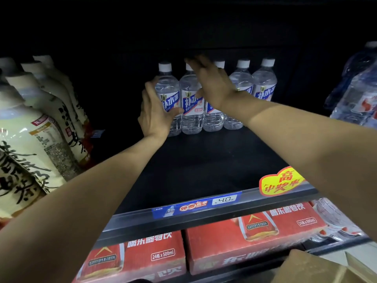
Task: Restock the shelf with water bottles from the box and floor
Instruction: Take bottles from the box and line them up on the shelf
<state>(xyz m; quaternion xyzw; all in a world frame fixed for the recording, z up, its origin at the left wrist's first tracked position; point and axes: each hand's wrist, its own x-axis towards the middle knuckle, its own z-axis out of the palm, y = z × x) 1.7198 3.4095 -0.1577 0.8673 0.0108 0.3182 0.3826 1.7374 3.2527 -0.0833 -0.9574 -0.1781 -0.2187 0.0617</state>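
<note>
At the far left, big cream tea bottles [40, 127] with black writing are stood in rows on the dark shelf [193, 166]. Next to them a dark gap is seen.

The left hand [155, 111] is wrapped round the side of the leftmost water bottle [168, 99], with the thumb across its blue and white label and the fingers curled behind it. This bottle is stood at the back of the shelf, touching the second water bottle [190, 103] in a row of five. All five are clear, with white caps.

The right hand [212, 82] is held flat over the row, with its fingers stretched out straight past the cap of the second bottle. Nothing is gripped by it. The third bottle [213, 119] is mostly hidden behind this hand. Two more bottles [263, 82] are stood to the right of it.

The front part of the shelf is bare. A blue price tag [195, 205] and a yellow and red sticker [281, 181] are stuck on its front rail.

Below, two red drink boxes [244, 231] are kept side by side, closed. A brown cardboard box [318, 268] is seen at the bottom right corner. At the far right, wrapped packs of larger clear bottles [357, 88] are stacked.
</note>
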